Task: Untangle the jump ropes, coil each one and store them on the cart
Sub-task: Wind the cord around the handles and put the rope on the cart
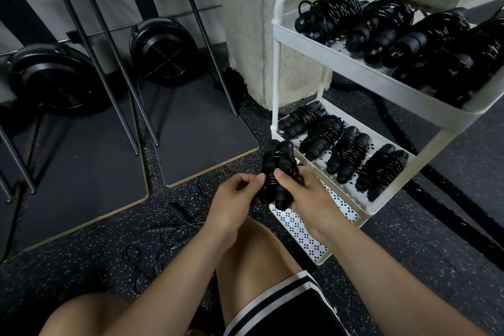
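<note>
As left hand (231,195) and right hand (306,196) clutch it, coiled rope (278,161) sits between them.

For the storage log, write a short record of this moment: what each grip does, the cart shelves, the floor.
held: coiled jump rope, cord wound round both handles
left grip: pinches the cord at the bundle's side
right grip: holds the bundle, thumb on top
top shelf: several coiled ropes
middle shelf: four coiled ropes in a row
floor: loose ropes, tangled
</note>
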